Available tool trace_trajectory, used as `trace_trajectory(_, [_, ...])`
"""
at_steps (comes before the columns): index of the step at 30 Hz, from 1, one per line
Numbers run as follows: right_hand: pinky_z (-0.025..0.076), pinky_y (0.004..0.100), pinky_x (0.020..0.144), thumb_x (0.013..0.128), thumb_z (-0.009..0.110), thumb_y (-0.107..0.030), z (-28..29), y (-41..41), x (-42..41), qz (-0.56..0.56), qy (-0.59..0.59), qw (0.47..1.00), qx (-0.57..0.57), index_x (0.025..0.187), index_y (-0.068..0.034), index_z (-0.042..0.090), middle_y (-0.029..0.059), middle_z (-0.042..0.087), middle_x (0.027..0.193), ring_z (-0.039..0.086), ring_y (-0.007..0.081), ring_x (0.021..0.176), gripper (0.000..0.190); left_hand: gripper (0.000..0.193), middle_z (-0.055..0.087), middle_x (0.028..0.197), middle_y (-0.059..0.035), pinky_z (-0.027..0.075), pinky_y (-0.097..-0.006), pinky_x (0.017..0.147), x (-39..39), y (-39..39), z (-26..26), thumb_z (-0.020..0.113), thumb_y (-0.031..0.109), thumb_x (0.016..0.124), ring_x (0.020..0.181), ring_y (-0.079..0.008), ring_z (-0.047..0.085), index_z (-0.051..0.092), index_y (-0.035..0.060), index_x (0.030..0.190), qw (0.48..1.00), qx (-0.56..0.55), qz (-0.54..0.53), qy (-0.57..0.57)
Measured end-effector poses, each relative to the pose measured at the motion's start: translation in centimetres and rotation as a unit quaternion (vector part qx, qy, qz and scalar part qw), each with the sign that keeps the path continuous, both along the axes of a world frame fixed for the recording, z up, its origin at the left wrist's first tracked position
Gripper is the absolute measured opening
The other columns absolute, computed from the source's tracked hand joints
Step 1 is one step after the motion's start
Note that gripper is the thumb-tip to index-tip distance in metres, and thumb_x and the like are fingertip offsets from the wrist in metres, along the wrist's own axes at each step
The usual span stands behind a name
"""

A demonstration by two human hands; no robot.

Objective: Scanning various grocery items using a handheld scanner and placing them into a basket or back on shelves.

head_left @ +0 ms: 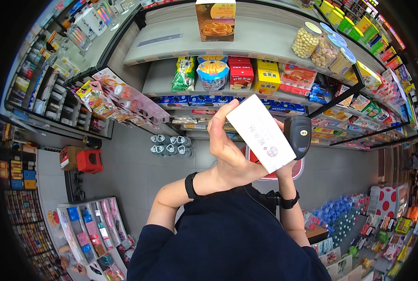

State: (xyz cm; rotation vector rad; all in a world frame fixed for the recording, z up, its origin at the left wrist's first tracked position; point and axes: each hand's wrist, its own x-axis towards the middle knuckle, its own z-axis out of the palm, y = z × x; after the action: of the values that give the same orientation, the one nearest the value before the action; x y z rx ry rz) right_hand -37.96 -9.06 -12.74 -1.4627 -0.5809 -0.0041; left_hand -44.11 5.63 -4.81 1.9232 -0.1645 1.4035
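Note:
My left hand (226, 147) grips a white cardboard box (261, 133) tilted in front of my chest. Its upward face bears printed writing. Just right of the box is a black handheld barcode scanner (298, 137), its head pointing away from me. My right hand (284, 169) is closed around the scanner's lower part, and the box hides most of those fingers. Ahead, a carton with a pastry picture (216, 21) stands upright on the top board of the grey shelf (159, 49). Lidded clear jars (305, 40) stand to its right.
Lower shelf boards carry snack packs, a blue tub (212, 73) and red boxes (240, 75). A red-rimmed container (298, 170) is beneath my hands. Packed water bottles (172, 145) and a red plastic stool (90, 161) are on the floor at left. A black rail (339, 100) juts out at right.

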Motion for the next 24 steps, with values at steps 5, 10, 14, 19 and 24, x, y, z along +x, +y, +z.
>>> trace_trajectory(5, [0.051,0.0396,0.11,0.089,0.079,-0.003,-0.2,-0.1,0.3,-0.002,-0.003,1.0,-0.003,0.147,0.004,0.051,0.0185,0.06,0.144,0.063,0.0264,0.129,0.064,0.153,0.032,0.15,-0.0299,0.046,-0.0461,0.105,0.2,0.0,-0.1,0.101,0.033,0.063,0.131,-0.0363,0.051,-0.014,0.005,0.16,1.0,0.001,0.013,0.01])
trace_trajectory(10, [0.049,0.0409,0.111,0.09,0.08,-0.009,-0.7,-0.2,0.5,0.012,0.03,0.999,0.021,0.149,0.005,0.048,0.0193,0.058,0.147,0.06,0.0278,0.132,0.068,0.152,0.033,0.148,-0.03,0.047,-0.048,0.103,0.7,0.3,-0.7,0.101,0.035,0.064,0.129,-0.0369,0.052,-0.013,0.0053,0.16,1.0,-0.001,-0.006,-0.006])
trace_trajectory(14, [0.048,0.0413,0.112,0.088,0.082,-0.008,0.1,0.0,0.3,0.005,-0.002,0.999,0.04,0.15,0.004,0.047,0.0196,0.057,0.148,0.058,0.0286,0.135,0.072,0.152,0.036,0.145,-0.0295,0.045,-0.0515,0.104,0.2,0.8,-0.5,0.1,0.044,0.065,0.129,-0.0388,0.051,-0.012,0.0052,0.16,0.999,0.013,-0.005,0.029])
trace_trajectory(19, [0.05,0.0397,0.11,0.086,0.084,-0.007,0.7,-0.3,0.4,-0.014,-0.053,0.999,0.002,0.149,0.003,0.048,0.0187,0.058,0.147,0.059,0.0272,0.133,0.073,0.151,0.038,0.144,-0.0299,0.043,-0.0532,0.105,0.2,1.3,-0.3,0.099,0.045,0.066,0.129,-0.0398,0.051,-0.012,0.0044,0.159,0.999,0.022,-0.016,0.046])
trace_trajectory(24, [0.051,0.0378,0.108,0.084,0.085,-0.003,1.1,-0.2,0.4,-0.032,-0.043,0.999,-0.006,0.146,0.002,0.053,0.017,0.061,0.144,0.062,0.0248,0.13,0.07,0.149,0.038,0.144,-0.0299,0.043,-0.0526,0.106,0.8,1.2,-0.4,0.099,0.043,0.067,0.13,-0.0394,0.051,-0.011,0.0048,0.159,0.998,0.01,-0.035,0.047])
